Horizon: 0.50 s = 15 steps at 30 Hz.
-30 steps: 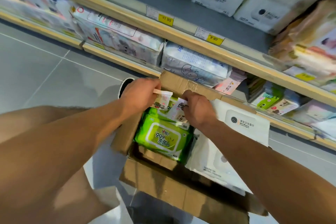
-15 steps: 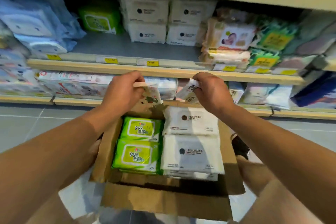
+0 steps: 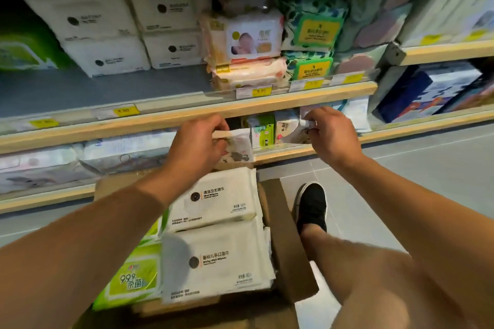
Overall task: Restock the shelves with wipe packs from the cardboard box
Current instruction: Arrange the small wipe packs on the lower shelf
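Wipe packs, small ones: one [image 3: 238, 145] pinched in left hand [image 3: 196, 145], another [image 3: 299, 135] in right hand [image 3: 330, 132], both raised before the lower shelf [image 3: 280, 153], above the box [image 3: 290, 248]. Best slid in upright beside matching stock. Prints blurred; box's left side hidden behind forearm.

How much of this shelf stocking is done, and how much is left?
Early to midway, it seems. Done: white packs already sit stacked on the shelf, though bare space remains in front. In hand: the left hand and right hand each pinch a small wipe pack, raised toward the lower shelf. Left: the cardboard box still holds white packs and a green pack.
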Each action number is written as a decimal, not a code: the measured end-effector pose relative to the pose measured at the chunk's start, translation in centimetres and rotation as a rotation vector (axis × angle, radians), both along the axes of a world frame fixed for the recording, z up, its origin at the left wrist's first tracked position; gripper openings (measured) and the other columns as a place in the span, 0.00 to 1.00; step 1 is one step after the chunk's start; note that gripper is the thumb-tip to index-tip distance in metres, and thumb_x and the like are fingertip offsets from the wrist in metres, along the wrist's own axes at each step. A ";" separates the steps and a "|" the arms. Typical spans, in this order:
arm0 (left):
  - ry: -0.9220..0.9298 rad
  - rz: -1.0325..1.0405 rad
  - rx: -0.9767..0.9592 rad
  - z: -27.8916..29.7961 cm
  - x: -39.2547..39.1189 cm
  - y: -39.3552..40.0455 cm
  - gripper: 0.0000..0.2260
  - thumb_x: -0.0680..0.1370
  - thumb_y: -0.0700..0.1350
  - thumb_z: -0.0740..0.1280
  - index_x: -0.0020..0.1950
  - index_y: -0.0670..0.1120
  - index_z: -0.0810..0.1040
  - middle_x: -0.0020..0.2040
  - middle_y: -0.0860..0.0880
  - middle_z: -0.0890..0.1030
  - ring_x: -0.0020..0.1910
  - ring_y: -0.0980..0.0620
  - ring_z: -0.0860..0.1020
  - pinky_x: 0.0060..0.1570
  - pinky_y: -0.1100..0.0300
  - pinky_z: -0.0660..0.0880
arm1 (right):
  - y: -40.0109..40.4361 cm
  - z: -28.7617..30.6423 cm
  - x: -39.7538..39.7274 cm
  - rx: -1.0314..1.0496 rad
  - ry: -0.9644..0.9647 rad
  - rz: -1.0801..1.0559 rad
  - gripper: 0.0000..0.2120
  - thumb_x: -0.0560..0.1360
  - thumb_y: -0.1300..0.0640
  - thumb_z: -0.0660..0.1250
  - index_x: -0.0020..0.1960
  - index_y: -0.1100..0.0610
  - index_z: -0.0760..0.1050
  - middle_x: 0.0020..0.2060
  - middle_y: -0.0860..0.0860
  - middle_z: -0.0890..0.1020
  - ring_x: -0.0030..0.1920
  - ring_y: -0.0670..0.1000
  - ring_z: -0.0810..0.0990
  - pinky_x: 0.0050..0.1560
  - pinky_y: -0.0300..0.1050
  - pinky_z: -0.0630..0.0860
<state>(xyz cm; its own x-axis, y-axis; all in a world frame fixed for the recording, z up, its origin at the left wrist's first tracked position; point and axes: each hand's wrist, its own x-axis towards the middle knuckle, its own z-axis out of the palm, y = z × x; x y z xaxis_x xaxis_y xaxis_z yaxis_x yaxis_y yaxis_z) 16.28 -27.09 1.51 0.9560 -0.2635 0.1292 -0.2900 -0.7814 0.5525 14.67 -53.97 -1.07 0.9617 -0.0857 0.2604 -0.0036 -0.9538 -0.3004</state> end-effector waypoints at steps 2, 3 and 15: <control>0.011 -0.018 0.012 -1.2 1.1 -1.7 0.07 0.74 0.41 0.70 0.48 0.52 0.78 0.47 0.52 0.82 0.45 0.51 0.76 0.44 0.57 0.73 | -1.4 -1.3 1.5 -0.005 0.002 0.000 0.09 0.73 0.66 0.66 0.52 0.60 0.80 0.49 0.58 0.81 0.49 0.62 0.77 0.46 0.52 0.76; 0.012 -0.028 0.017 -1.8 1.7 -2.4 0.07 0.74 0.41 0.69 0.48 0.52 0.78 0.46 0.52 0.82 0.45 0.51 0.76 0.43 0.57 0.72 | -1.9 -2.1 2.3 -0.009 0.003 0.004 0.09 0.73 0.66 0.66 0.51 0.60 0.80 0.49 0.58 0.81 0.50 0.62 0.77 0.47 0.52 0.76; 0.068 -0.094 0.036 -8.9 8.0 -5.9 0.06 0.72 0.39 0.70 0.45 0.49 0.78 0.42 0.52 0.82 0.43 0.50 0.77 0.42 0.59 0.68 | -3.6 -11.5 10.6 -0.027 0.129 0.022 0.07 0.74 0.65 0.66 0.48 0.57 0.80 0.45 0.56 0.80 0.47 0.61 0.77 0.46 0.57 0.77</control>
